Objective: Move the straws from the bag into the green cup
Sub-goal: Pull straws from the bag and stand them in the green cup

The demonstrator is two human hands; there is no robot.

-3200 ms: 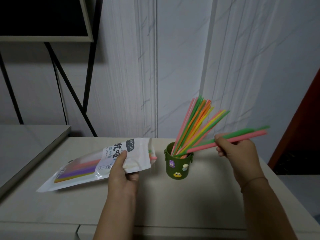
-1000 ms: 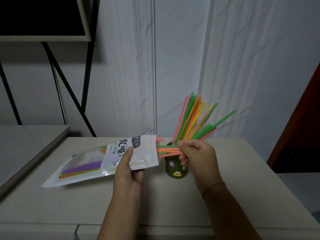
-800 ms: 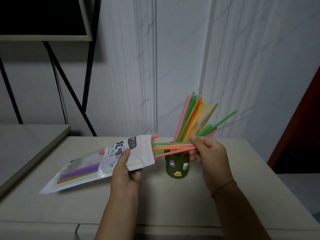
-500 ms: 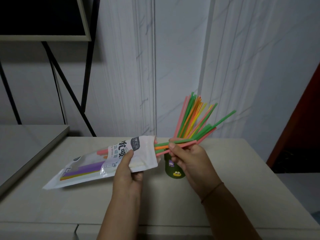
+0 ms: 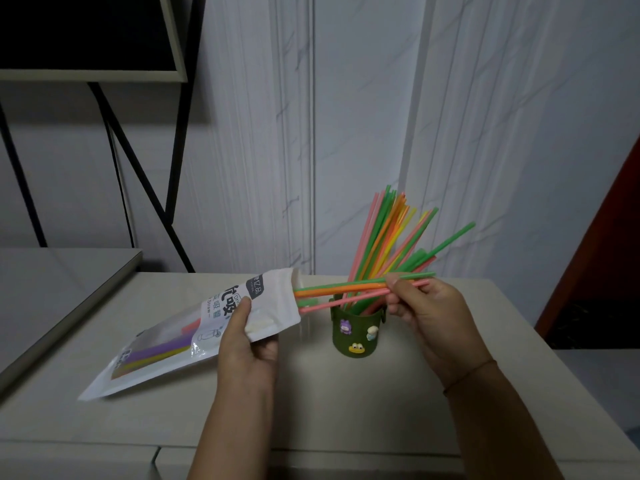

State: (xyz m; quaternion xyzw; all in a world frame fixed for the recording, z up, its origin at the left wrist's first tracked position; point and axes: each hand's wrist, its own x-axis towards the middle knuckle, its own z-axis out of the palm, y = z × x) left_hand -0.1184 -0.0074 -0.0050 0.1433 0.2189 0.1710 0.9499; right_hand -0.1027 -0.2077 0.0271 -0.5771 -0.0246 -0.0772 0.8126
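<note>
My left hand [image 5: 247, 344] grips the white straw bag [image 5: 166, 341] near its open mouth, the mouth raised and pointing right while the bag's far end lies on the table. Purple, yellow and pink straws show through the bag's clear window. My right hand [image 5: 427, 318] pinches a few straws [image 5: 346, 292], green, orange and pink, that stick halfway out of the bag's mouth. They cross just above the green cup [image 5: 355, 332], which stands on the table with several coloured straws [image 5: 391, 244] fanned up and to the right.
The cup and bag are on a pale table [image 5: 346, 403] against a white marbled wall. A lower grey surface [image 5: 52, 282] lies to the left under a black metal frame [image 5: 138, 168]. A dark red door [image 5: 609, 258] is at the right edge.
My right hand has pulled the pinched straws further right out of the bag. Earlier it had put a pink and green pair into the cup and gone back to the bag.
</note>
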